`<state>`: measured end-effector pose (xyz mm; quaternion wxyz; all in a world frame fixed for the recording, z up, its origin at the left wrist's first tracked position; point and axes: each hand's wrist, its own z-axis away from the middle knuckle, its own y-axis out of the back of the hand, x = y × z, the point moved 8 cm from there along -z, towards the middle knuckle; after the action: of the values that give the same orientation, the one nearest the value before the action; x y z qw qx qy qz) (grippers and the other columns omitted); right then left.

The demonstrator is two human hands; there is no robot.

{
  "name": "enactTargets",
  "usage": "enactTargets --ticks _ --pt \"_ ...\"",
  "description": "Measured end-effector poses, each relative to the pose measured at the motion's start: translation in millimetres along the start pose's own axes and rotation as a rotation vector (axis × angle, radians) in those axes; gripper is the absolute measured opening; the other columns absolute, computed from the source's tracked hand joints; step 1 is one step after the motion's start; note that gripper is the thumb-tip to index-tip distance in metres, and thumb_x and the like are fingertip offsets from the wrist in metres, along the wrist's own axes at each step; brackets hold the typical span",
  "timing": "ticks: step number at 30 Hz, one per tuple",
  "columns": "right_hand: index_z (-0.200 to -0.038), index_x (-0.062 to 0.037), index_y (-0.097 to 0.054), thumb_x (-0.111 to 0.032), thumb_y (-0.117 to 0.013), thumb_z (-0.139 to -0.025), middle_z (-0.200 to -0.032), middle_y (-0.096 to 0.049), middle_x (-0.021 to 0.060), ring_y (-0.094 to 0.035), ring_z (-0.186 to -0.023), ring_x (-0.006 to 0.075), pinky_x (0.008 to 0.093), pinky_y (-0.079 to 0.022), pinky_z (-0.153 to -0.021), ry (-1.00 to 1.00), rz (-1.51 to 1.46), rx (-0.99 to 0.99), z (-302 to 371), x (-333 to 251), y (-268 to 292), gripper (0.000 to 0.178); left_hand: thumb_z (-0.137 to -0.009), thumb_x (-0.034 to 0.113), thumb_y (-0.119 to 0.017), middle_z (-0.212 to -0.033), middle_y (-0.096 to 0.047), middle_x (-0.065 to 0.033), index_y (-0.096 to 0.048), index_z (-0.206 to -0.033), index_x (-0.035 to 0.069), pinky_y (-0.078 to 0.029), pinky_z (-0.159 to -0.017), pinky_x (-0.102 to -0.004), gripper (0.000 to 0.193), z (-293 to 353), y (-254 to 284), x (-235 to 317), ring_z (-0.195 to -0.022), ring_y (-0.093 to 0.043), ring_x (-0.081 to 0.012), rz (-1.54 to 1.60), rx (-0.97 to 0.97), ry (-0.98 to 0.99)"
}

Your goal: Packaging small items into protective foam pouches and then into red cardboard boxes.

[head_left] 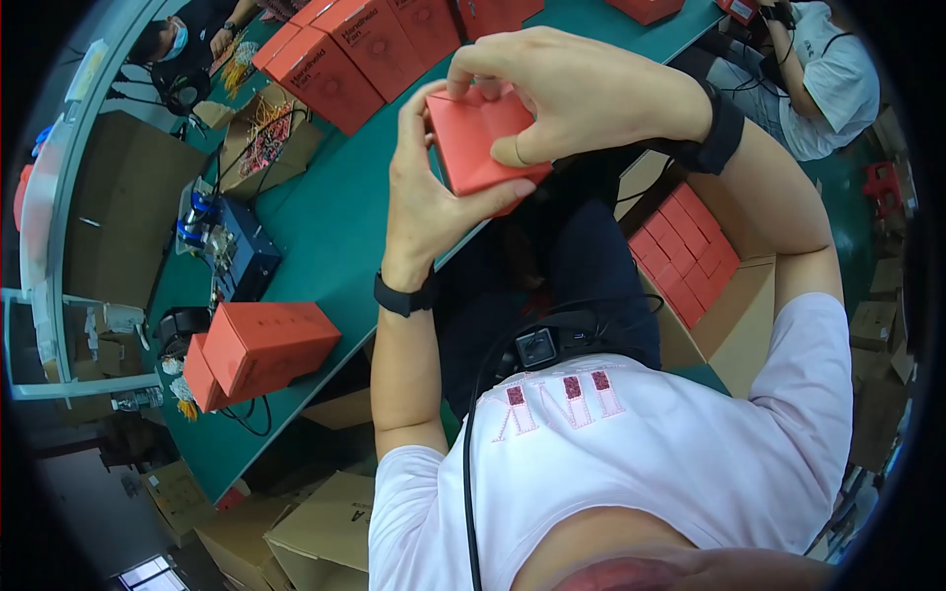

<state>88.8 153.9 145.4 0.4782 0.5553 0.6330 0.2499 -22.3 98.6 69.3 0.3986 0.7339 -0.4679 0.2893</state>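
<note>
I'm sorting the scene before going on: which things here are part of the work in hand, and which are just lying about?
In hand:
- small red box, held by left hand and right hand
- carton of packed red boxes
- row of red boxes on the green table

Lying about:
- blue device
- carton of wires
- floor cartons

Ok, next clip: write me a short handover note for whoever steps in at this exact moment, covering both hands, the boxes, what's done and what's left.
Left hand: cups the small red cardboard box from its left side and beneath.
Right hand: fingers curled over the box's top edge, thumb on its face; both hands have it in a firm grip above the edge of the green worktable.
Done, by the look of it: a brown carton at the person's right holds rows of red boxes.
Left: the box in hand is not yet in the carton; more red boxes lie in a row at the table's far side, and two at the near left.
</note>
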Motion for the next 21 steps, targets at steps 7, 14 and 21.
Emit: enactTargets --ticks 7,14,21 --pt "-0.106 -0.0011 -0.057 -0.021 -0.079 -0.069 -0.087 -0.058 0.0137 -0.06 -0.079 0.0285 0.0378 -0.051 -0.071 -0.144 -0.17 -0.102 24 1 15 0.048 -0.055 0.029 -0.1 -0.119 -0.061 -0.0136 -0.04 -0.131 0.008 -0.053 -0.093 -0.0392 0.1 3 -21 27 -0.106 -0.064 -0.0285 -0.049 -0.062 -0.022" --pt "-0.101 0.0 -0.058 -0.023 -0.079 -0.07 -0.087 -0.057 0.013 -0.059 -0.08 0.0284 0.0384 -0.05 -0.074 -0.25 -0.147 -0.102 58 10 37 0.043 -0.054 0.03 -0.1 -0.125 -0.055 -0.0151 -0.039 -0.135 0.003 -0.053 -0.091 -0.04 0.105 -5 -50 47 -0.109 -0.062 -0.0302 -0.221 -0.133 -0.06" --pt "-0.09 0.0004 -0.059 -0.026 -0.08 -0.074 -0.088 -0.06 0.0137 -0.06 -0.086 0.0305 0.0396 -0.049 -0.08 -0.242 -0.059 -0.094 92 14 53 0.037 -0.054 0.03 -0.1 -0.124 -0.055 -0.0146 -0.04 -0.134 0.002 -0.05 -0.093 -0.0423 0.103 -11 -82 65 -0.111 -0.058 -0.0327 -0.327 -0.175 -0.065"
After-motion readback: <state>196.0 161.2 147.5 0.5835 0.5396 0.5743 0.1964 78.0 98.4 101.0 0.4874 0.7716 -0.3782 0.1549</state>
